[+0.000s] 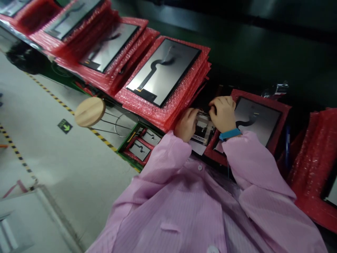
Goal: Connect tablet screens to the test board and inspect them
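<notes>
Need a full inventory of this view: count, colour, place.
Unit: one, dark with pale labels, right of centre
Panels: at least eight, silvery, upper left to right edge
Bubble wrap: several stacks, red, beneath panels
Tray: one, green, near centre
Stool: one, tan seat, left
Floor tape: at least two strips, yellow-black, left
Arrow sign: one, dark green, floor
Pen-like stick: one, blue, right
Wristband: one, blue, right wrist
Coat: one, pink, bottom
Left hand: one, bare, unit's left edge
Right hand: one, bare, unit's right edge
</notes>
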Tool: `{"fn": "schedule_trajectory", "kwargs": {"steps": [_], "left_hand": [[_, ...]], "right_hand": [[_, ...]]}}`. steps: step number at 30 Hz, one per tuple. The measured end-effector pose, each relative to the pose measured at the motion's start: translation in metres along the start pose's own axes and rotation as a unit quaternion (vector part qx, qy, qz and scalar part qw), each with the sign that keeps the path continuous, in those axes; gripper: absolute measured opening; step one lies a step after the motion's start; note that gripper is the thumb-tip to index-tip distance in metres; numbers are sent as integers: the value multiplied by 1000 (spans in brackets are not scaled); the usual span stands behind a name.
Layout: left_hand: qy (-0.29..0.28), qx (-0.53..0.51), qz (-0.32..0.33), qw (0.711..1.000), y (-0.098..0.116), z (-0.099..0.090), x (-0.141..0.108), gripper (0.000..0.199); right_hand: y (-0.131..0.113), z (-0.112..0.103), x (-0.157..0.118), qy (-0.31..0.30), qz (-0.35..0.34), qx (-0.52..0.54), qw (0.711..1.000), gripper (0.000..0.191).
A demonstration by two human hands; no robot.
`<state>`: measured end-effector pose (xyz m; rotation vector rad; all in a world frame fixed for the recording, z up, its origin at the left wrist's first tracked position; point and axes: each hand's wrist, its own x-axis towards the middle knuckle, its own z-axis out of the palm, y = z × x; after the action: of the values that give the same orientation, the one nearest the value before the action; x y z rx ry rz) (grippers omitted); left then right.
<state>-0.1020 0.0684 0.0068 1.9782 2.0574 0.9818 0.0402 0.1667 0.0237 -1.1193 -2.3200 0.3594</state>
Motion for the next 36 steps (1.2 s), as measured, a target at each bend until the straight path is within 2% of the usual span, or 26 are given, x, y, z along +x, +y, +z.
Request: {"fn": "schedule_trajectory", "kwargs": {"steps": [5,9,14,18,26,36], "left_hand": [[59,-80,-12,995,-13,9,-14,45],[72,-69,1,995,-11,8,-9,43],[63,-28,-3,998,-10,7,-7,36],[39,-32,2,999,-11,7,-8,38],[17,-26,-4,1000,-8,5,-6,29],[18,-18,8,1000,-9,6,-6,27]], "right_hand": [[0,1,0,-13,8,29,999,15],[1,4,0,-9,5,38,999,14],[2,5,0,-13,1,38,999,14],[2,5,0,-21,6,35,999,16],[2,5,0,-22,1,40,999,14],[2,6,-1,-41,-35,26,998,14]]}}
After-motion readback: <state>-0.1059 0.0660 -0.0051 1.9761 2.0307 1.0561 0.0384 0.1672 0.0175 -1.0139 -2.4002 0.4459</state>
